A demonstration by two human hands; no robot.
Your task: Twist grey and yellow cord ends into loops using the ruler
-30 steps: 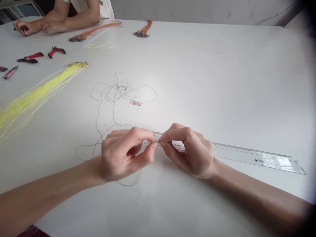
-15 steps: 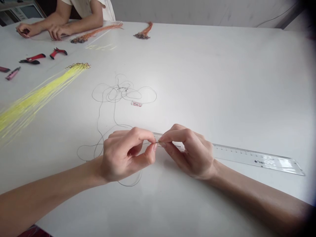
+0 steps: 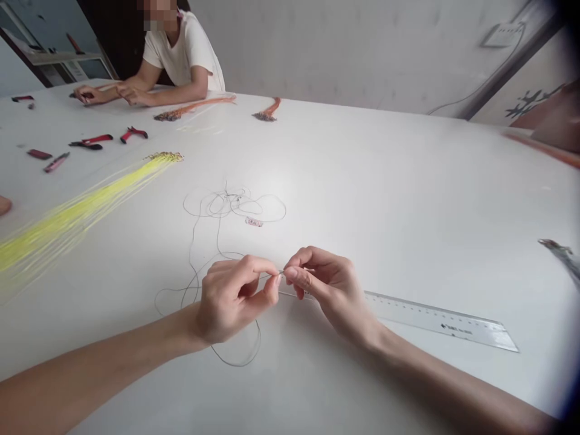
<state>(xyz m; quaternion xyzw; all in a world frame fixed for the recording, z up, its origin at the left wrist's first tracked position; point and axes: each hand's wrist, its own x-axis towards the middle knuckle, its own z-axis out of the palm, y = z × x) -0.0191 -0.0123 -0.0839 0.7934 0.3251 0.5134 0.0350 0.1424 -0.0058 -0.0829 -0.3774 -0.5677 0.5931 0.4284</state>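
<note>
My left hand (image 3: 233, 299) and my right hand (image 3: 328, 290) meet above the white table (image 3: 362, 181). Their fingertips pinch the end of a thin dark cord (image 3: 272, 277), with a tiny metallic tip showing between them; it is too small to name exactly. From my left hand, the cord runs back in loose loops (image 3: 235, 205) that tangle near the table's middle. A small pink-and-white label (image 3: 254, 222) lies just beside those loops. A clear plastic ruler (image 3: 435, 320) lies under and to the right of my right hand, its left end hidden.
A long yellow cord bundle (image 3: 86, 214) lies at left, near red-handled pliers (image 3: 133, 133) and small pink tools (image 3: 57, 162). Orange cord bundles (image 3: 194, 107) lie farther back, by a co-worker's hands (image 3: 131, 93). A grey metallic object (image 3: 559, 251) enters at right.
My view has tilted upward, lowering the table in frame and showing more of the co-worker and wall. My hands keep their pinch on the cord end, and the ruler appears shorter.
</note>
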